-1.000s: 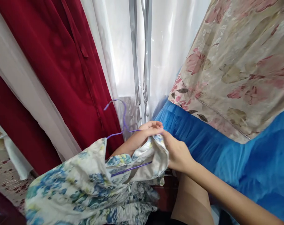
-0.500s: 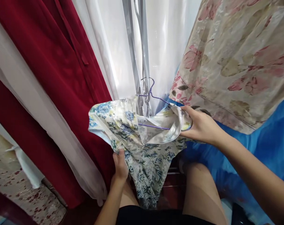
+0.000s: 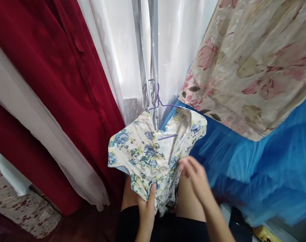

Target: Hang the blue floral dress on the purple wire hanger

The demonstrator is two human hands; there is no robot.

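- Currently, floral blouse (image 3: 143, 154) sits on purple hanger (image 3: 165, 105), in front of the person, lower end over the lap.
- Left hand (image 3: 146, 210): grasping blouse's lower front, thumb on top, other fingers hidden behind; probably keeps the cloth steady.
- Right hand (image 3: 197, 178): blurred, fingers bent at blouse's edge; can't tell if they pinch it or only brush it.
- Hanger arms run into both shoulders, bar shows through the neckline; likely why the top stays spread.
- Hook is up by grey straps (image 3: 140, 50); can't tell if it's caught there.
- Red cloth (image 3: 42, 67) to the left, blue tulle (image 3: 243, 164) under beige floral cloth (image 3: 254, 74) to the right.
- No brand, label or writing readable.
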